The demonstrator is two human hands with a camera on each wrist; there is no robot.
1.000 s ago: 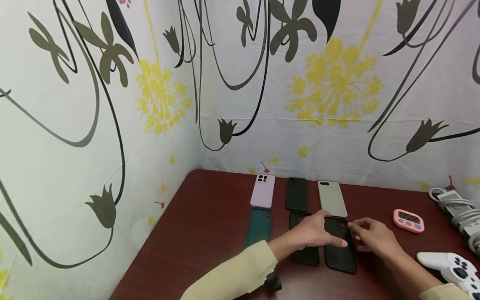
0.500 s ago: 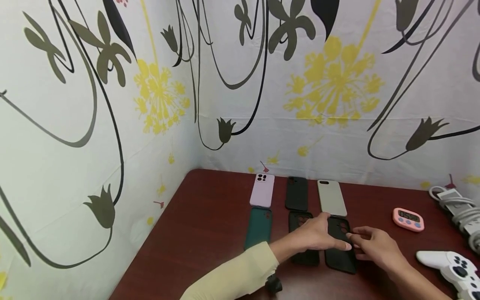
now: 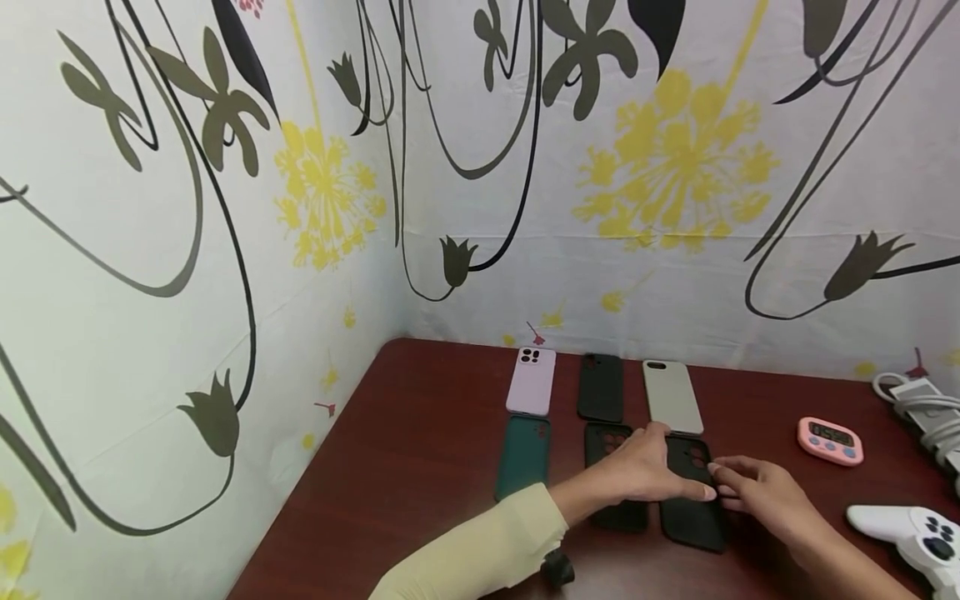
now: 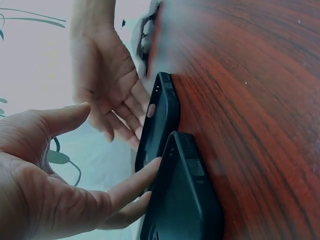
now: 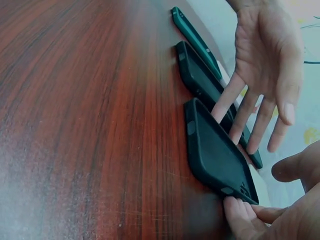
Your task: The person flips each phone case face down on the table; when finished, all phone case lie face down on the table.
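A black phone case (image 3: pixel 690 512) lies hollow side up at the near right end of two rows of cases. My left hand (image 3: pixel 637 468) reaches over it, fingers fairly straight, with the fingertips between this case and the black case beside it (image 4: pixel 182 200). The left thumb stretches above the case without curling round it. At the right edge of the same case, the fingertips of my right hand (image 3: pixel 768 496) touch its side low on the table; in the right wrist view they meet the case's rim (image 5: pixel 220 170). Part of the left-hand neighbour is hidden under my left wrist.
A teal case (image 3: pixel 522 458) ends the near row. Behind lie a lavender case (image 3: pixel 532 382), a dark case (image 3: pixel 600 387) and a beige case (image 3: pixel 672 398). To the right are a pink timer (image 3: pixel 829 442), a white game controller (image 3: pixel 911 533) and a power strip with cables (image 3: pixel 930 417).
The left thumb has shifted slightly right over the black case. The right fingertips stay by its right edge, and the cases keep their places in the rows.
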